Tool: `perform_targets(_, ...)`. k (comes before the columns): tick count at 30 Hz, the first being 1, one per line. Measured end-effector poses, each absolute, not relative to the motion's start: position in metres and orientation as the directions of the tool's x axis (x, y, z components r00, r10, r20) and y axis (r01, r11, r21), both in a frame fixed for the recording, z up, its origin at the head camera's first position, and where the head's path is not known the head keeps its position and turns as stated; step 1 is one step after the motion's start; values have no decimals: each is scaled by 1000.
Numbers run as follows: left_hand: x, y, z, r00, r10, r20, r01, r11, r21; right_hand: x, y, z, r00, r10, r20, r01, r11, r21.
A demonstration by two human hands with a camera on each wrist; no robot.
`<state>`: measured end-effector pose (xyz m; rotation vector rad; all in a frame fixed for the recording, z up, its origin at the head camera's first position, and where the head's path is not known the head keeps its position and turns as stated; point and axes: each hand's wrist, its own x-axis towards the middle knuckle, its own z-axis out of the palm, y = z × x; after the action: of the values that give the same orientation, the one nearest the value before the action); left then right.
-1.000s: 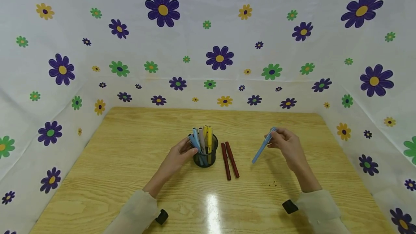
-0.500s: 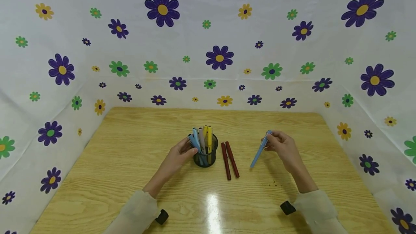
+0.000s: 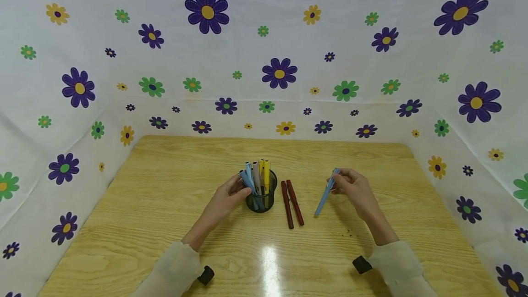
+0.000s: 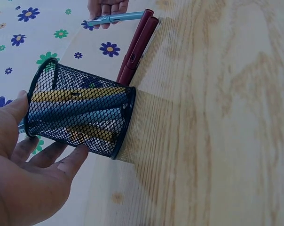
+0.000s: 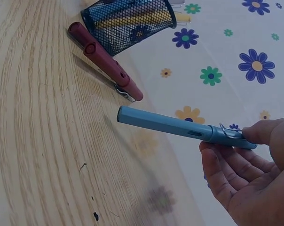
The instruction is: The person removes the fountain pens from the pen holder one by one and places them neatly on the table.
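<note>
My left hand (image 3: 227, 198) grips the black mesh pen holder (image 4: 81, 110) from its left side, thumb at the rim and fingers along the wall. Blue, grey and yellow pens (image 3: 266, 175) stand in the holder. Between thumb and fingers my right hand (image 3: 354, 191) pinches a light blue pen (image 5: 165, 123) by its clip end. That pen slants down toward the table, its lower end close over the wood. Two dark red pens (image 3: 287, 205) lie side by side on the table, between the holder and the blue pen.
The wooden table (image 3: 173, 164) carries small dark specks (image 3: 348, 232) near my right forearm. A white cloth with printed flowers (image 3: 279, 73) rises along the table's back and both sides.
My right hand has moved left and a little nearer to me with the blue pen, toward the red pens. The left hand and the pen holder stay where they were.
</note>
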<state>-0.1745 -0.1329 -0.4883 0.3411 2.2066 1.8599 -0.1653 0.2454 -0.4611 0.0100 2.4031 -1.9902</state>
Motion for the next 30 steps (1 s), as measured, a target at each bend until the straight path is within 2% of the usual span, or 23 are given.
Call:
perform_targets(22, -174, -133, -487, -944, 329, -33, 22, 162, 987, -168, 236, -470, -999, -31, -13, 6, 228, -974)
perform_targets(30, -174, -133, -487, -945, 326, -38, 17, 165, 986, -168, 228, -474, -999, -51, -13, -3, 291, -957)
